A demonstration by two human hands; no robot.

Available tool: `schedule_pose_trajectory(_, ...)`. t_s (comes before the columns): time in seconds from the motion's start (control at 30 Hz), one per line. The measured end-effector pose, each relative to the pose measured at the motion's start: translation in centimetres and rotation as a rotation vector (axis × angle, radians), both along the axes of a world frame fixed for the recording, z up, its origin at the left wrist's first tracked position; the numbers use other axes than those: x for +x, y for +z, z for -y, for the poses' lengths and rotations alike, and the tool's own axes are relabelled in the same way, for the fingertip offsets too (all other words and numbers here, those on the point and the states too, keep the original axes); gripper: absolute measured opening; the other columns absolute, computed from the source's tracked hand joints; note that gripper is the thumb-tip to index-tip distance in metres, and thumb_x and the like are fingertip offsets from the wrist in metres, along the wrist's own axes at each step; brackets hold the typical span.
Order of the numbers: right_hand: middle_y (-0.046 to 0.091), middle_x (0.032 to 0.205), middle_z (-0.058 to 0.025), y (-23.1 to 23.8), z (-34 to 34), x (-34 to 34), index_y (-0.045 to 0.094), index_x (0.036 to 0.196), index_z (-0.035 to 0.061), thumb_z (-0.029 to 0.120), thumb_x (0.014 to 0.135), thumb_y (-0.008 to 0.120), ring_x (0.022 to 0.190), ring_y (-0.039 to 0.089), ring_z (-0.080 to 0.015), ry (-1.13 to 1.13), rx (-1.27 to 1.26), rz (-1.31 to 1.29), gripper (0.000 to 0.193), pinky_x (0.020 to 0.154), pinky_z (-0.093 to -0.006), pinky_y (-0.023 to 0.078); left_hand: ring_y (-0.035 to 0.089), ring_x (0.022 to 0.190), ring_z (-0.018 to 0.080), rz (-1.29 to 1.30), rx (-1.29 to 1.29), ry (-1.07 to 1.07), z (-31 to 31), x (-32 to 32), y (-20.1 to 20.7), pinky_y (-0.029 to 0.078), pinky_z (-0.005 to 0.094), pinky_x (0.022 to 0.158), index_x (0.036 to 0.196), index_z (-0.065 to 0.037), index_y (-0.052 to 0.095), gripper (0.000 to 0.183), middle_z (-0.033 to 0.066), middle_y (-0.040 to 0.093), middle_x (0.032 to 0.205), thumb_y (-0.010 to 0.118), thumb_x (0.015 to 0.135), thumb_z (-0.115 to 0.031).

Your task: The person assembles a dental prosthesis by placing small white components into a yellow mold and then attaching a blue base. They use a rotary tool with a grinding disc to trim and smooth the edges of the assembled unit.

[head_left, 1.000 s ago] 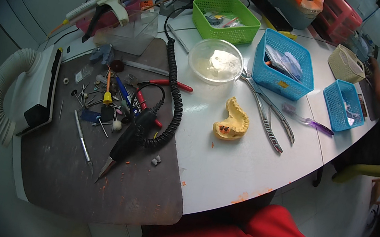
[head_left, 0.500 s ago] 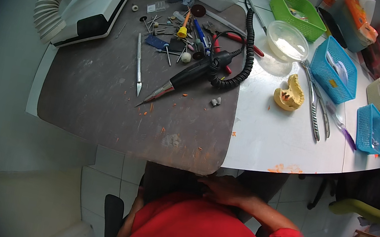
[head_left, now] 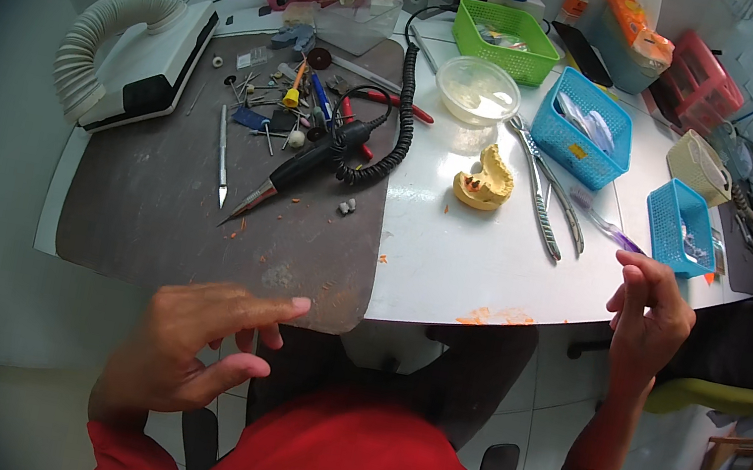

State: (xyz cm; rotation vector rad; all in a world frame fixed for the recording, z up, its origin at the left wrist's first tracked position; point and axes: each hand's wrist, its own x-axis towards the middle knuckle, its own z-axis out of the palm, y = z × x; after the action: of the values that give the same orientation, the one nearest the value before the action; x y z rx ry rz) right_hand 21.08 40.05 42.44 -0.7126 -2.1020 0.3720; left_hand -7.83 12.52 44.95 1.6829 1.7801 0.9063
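Note:
Both of my hands are raised in front of the bench's near edge. My left hand [head_left: 211, 342], palm inward, is open and empty, its thumb apart from the outstretched fingers above the brown work mat's [head_left: 127, 221] front edge. On the right, my right hand [head_left: 653, 309] has loosely bent fingers with nothing seen in them. It is nearest to a toothbrush [head_left: 632, 244] with a purple handle end. A yellowish dental cast [head_left: 485, 182] stands mid-bench, beside large metal pliers [head_left: 544, 199]. On the mat lie a black handpiece [head_left: 309, 163] with a coiled cord and a craft knife [head_left: 222, 163].
Burs and small tools [head_left: 284, 103] crowd the mat's back. A white suction unit [head_left: 149, 69] stands at left. Behind the cast are a clear bowl [head_left: 477, 92], a green basket [head_left: 505, 51] and a blue basket [head_left: 583, 136]. A smaller blue basket [head_left: 685, 229] is farther right.
Both hands have come up from my lap and side to the bench's front edge, left hand at left, right hand at right. The view has shifted, so bench things appear farther left.

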Motion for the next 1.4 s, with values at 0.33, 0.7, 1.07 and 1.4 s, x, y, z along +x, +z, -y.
schedule_pose_trajectory(0.33,0.071,0.097,-0.0142,-0.8,-6.3,1.2,0.068,0.099,-0.0028,0.007,0.096,0.06,0.078,0.067,-0.0332,-0.298,0.11,0.398,0.013,0.074,-0.0388,0.054,0.065,0.082,0.0251,-0.619,0.272,0.146,-7.6,-1.2,-3.5,0.054,0.0374,0.071,0.104,-0.003,0.071,0.019,0.0098,0.065,0.093,0.072,0.085,-0.005)
schedule_pose_trajectory(0.7,0.068,0.101,-0.0151,-4.6,-9.0,3.9,0.068,0.104,-0.0007,0.006,0.093,0.06,0.091,0.066,-0.0365,-0.29,0.16,0.575,0.015,0.08,-0.0441,0.051,0.067,0.092,0.0275,-0.665,0.258,0.085,-9.0,-2.4,-6.1,0.056,0.0375,0.079,0.098,0.0,0.07,0.015,0.0116,0.067,0.1,0.068,0.083,-0.001)
schedule_pose_trajectory(1.07,0.063,0.094,-0.0183,-4.6,-5.2,3.3,0.062,0.108,-0.001,0.005,0.1,0.052,0.081,0.063,-0.0361,-0.268,0.013,0.195,0.014,0.071,-0.0431,0.049,0.066,0.088,0.0331,-0.578,0.192,0.023,-11.5,-2.9,-5.4,0.053,0.0406,0.078,0.097,0.0,0.064,0.017,0.0149,0.063,0.095,0.07,0.081,0.003)
schedule_pose_trajectory(1.4,0.061,0.081,-0.0133,-2.8,1.5,-2.8,0.066,0.122,0.0034,0.003,0.096,0.058,0.063,0.058,-0.0242,0.105,-0.077,0.084,0.027,0.059,-0.0345,0.048,0.065,0.087,0.0126,0.565,0.057,0.042,-13.0,-3.2,-5.2,0.054,0.0286,0.081,0.101,-0.001,0.062,0.013,0.0055,0.066,0.098,0.07,0.091,-0.003)
